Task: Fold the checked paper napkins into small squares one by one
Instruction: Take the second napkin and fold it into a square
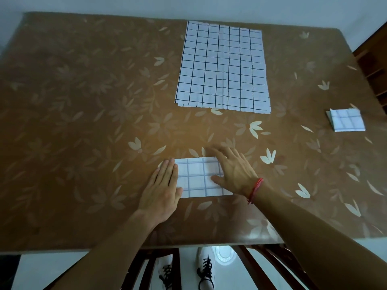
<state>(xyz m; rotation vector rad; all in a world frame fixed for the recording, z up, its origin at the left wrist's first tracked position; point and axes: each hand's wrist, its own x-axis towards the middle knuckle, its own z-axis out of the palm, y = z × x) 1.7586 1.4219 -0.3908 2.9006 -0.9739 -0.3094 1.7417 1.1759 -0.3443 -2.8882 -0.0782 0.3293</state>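
Note:
A partly folded checked napkin [198, 177] lies flat near the table's front edge as a small rectangle. My left hand [162, 188] presses its left edge with straight fingers. My right hand [232, 170] lies flat over its right part, fingers spread, a red thread around the wrist. A stack of unfolded checked napkins [223, 66] lies at the far middle of the table. One folded small square [346, 120] sits at the right.
The table [83, 122] carries a brown cover with a pale flower pattern. A wooden chair [259, 266] and two white shoes show below the front edge. A dark wooden shelf [374, 65] stands at the far right.

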